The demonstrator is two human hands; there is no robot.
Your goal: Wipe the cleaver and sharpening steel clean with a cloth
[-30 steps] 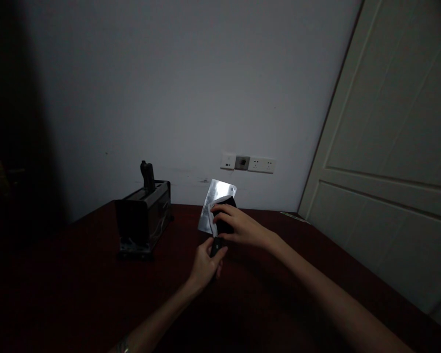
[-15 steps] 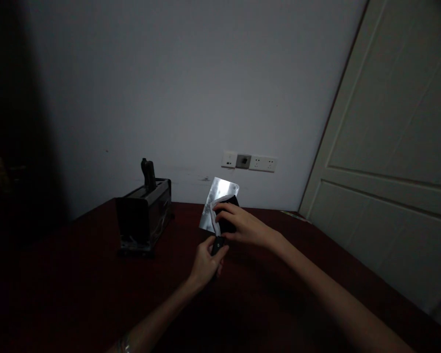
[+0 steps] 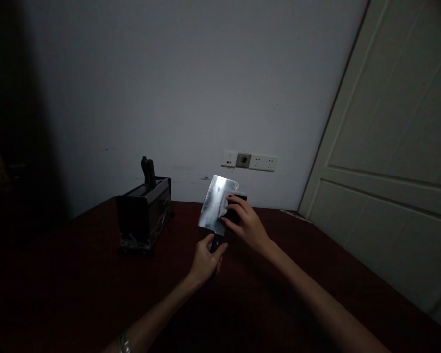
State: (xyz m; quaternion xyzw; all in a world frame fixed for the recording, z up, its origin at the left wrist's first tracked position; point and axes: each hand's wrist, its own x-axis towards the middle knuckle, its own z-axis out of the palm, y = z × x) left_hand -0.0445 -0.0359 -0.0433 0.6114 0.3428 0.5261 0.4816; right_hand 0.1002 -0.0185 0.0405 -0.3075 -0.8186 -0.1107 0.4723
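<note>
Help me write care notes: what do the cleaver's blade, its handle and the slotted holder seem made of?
Blade: likely steel, polished, from its mirror-like glare.
Handle: perhaps black plastic or wood; rivet-like spots show.
Slotted holder: perhaps plastic or metal, glossy; its side reflects.

I receive a dim feed. Glare whitens the blade of the cleaver (image 3: 213, 203). Above the cleaver, the wall (image 3: 191, 88) reads dull grey; below it, the table (image 3: 242, 314) sinks into near-black shadow. Far left of the cleaver, I register dark, blurred edges.
</note>
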